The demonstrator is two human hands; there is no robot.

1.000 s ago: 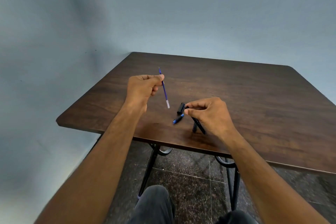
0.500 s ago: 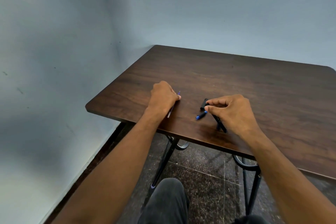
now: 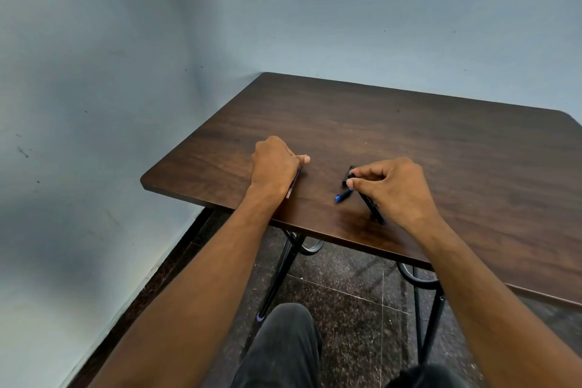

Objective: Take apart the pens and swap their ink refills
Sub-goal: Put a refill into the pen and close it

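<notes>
Dark wooden table (image 3: 409,142) against a blue-grey wall; both hands rest near its near edge.

Left hand (image 3: 274,167) clenches the ink refill (image 3: 293,183) flat on the tabletop. Right hand (image 3: 393,189) grasps the black pen barrel (image 3: 370,205); a blue-tipped pen part (image 3: 343,195) lies just left.

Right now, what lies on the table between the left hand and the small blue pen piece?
In the head view, only bare table lies between the left hand, holding the refill, and the blue pen piece.
</notes>
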